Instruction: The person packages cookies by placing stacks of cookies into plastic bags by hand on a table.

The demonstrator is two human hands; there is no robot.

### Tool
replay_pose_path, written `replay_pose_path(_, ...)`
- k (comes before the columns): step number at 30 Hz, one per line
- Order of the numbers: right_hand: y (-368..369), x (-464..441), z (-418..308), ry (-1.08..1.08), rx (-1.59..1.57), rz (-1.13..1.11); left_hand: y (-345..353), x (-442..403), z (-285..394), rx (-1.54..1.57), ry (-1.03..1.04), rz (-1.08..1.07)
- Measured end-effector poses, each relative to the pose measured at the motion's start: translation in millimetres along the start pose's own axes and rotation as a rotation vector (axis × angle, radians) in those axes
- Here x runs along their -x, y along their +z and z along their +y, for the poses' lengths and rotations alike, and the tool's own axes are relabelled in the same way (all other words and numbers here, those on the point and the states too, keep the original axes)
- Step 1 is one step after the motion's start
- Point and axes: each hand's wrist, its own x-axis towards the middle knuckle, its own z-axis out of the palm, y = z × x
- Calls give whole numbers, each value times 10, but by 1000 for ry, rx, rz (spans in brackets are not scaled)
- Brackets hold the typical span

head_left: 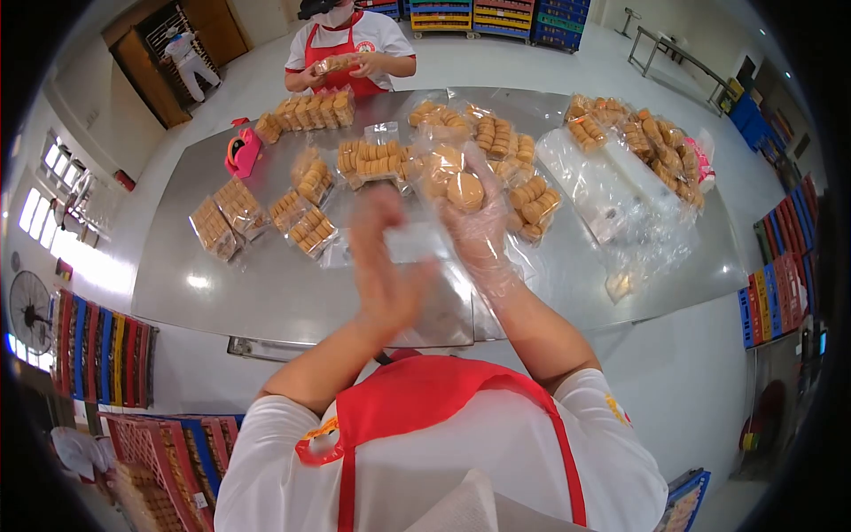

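Over the middle of the steel table (pixel 266 297), my left hand (pixel 383 270) is badly blurred; its fingers look spread and released, though their tips are hard to make out. My right hand (pixel 479 232), in clear plastic, grasps a clear bag of round cookies (pixel 459 184), which partly hides the cookie packs (pixel 498 137) behind; some of my fingers are hidden too.

Brt, w/ fisheye edge warp

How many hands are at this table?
4: the wearer's left hand above the table, right hand holding a cookie bag, and the co-worker's two hands opposite, holding another bag.
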Motion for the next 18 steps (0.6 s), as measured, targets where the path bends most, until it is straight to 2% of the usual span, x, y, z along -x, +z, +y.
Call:
replay_pose_path(1,38,63,-67,-31,100,-38,-1,-151,-108,50,-239,250)
replay_pose_path(3,131,140,-145,-103,293,-139,-95,-221,-371,408,-618,338)
replay_pose_path(6,203,210,17,-471,547,-227,-29,-213,-491,875,-637,261)
replay_pose_path(7,250,178,-89,-520,544,-312,-67,-202,-521,966,-664,209)
replay_pose_path(10,308,295,-182,-469,558,-451,-206,-139,-510,943,-748,261)
replay_pose_path(13,380,364,-95,-729,729,-442,-211,40,-635,1048,-777,300)
replay_pose_path(16,353,312,326,-753,835,-498,-48,252,-650,1225,-957,446)
replay_pose_path(18,287,293,597,-641,1019,-625,-24,484,-765,1168,-1172,474)
